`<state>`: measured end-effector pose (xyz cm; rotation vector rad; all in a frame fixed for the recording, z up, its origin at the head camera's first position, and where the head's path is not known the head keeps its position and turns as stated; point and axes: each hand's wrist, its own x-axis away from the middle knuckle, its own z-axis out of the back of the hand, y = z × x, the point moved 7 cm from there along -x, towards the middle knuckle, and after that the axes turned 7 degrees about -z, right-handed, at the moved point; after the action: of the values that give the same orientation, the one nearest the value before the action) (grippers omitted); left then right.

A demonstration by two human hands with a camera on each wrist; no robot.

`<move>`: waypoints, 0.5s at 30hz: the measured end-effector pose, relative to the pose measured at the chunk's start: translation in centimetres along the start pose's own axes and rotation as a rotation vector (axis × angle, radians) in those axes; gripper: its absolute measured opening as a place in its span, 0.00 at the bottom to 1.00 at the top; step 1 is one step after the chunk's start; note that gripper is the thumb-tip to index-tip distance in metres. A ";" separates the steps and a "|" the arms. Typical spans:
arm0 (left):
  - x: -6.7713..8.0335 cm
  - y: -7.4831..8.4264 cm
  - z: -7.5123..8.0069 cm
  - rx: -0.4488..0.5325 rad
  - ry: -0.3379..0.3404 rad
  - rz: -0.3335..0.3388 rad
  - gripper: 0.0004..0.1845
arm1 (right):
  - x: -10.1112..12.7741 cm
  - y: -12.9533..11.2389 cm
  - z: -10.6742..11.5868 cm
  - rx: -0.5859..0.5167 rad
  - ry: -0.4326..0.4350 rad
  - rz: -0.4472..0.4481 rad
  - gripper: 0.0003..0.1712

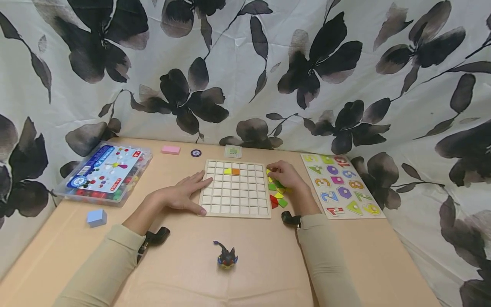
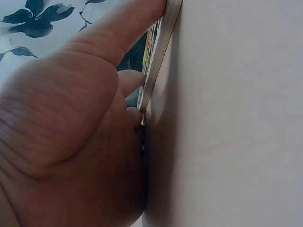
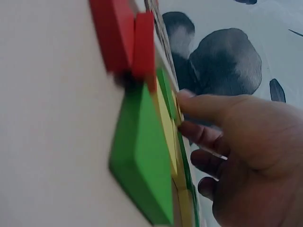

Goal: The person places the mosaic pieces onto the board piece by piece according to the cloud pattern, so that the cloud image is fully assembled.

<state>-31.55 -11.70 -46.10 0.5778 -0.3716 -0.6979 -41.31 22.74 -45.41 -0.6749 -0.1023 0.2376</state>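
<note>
I see a wooden grid board point(image 1: 235, 189) at the middle of the tan surface point(image 1: 245, 264). My left hand point(image 1: 183, 194) lies flat with straight fingers against the board's left edge, holding nothing. My right hand point(image 1: 285, 175), fingers curled, picks at a pile of coloured tiles point(image 1: 277, 194) just right of the board. A yellow tile point(image 1: 227, 171) and an orange tile point(image 1: 235, 171) sit in the board's second row.
</note>
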 end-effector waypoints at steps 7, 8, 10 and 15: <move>0.0 0.0 0.0 -0.010 0.011 -0.013 0.62 | -0.1 0.0 0.1 -0.083 0.053 -0.023 0.10; 0.0 -0.1 0.0 -0.011 0.011 -0.014 0.62 | 0.0 0.1 0.3 -0.105 0.066 -0.031 0.08; 0.0 -0.1 -0.1 -0.009 0.011 -0.013 0.62 | 0.1 0.2 0.6 -0.147 0.087 -0.048 0.05; -0.1 -0.1 -0.2 -0.010 0.011 -0.016 0.62 | 0.3 -0.5 1.2 -0.281 0.095 -0.039 0.07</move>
<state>-31.56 -11.65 -46.30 0.5759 -0.3535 -0.7114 -41.13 23.17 -44.19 -0.9616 -0.0583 0.1548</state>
